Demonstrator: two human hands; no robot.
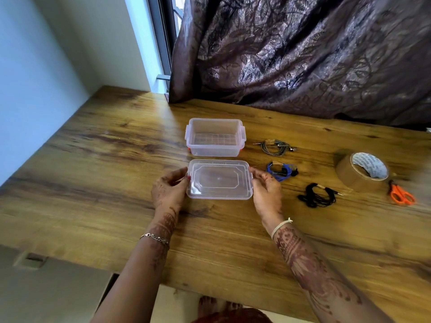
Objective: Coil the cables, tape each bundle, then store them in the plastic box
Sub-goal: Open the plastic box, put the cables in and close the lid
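Note:
A clear plastic box (193,145) stands open and empty on the wooden table (93,159). Just in front of it is its clear lid (219,179), which I hold by both short ends: my left hand (169,191) grips the left end, my right hand (265,191) grips the right end. To the right lie three coiled, taped cable bundles: a grey one (275,146), a blue one (281,171) and a black one (317,198).
A roll of brown packing tape (360,174) and orange-handled scissors (401,194) lie at the right. A dark patterned curtain (303,54) hangs over the table's far edge. The table's near edge is close to my body, and my feet show below it.

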